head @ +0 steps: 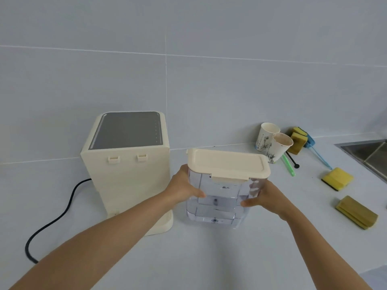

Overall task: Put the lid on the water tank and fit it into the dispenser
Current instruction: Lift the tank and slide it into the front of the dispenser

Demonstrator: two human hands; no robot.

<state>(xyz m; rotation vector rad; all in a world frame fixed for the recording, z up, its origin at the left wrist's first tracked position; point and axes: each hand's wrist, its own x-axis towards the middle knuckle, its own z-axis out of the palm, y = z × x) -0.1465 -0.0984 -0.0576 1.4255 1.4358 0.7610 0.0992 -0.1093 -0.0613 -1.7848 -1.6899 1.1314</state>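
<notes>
The clear water tank point(217, 208) stands upright at the centre of the white counter, with the cream lid point(227, 164) sitting on top of it. My left hand point(183, 188) grips the tank's left side and my right hand point(265, 198) grips its right side. The cream dispenser point(127, 172) stands just left of the tank, its back with two small clips facing me and its grey top panel visible. A gap separates the tank from the dispenser.
A black power cable point(56, 218) curls from the dispenser across the counter at left. Two paper cups point(272, 143), a green utensil point(288, 165), a blue brush point(318, 152) and several sponges point(337, 178) lie at right. A steel sink point(370, 152) is at far right.
</notes>
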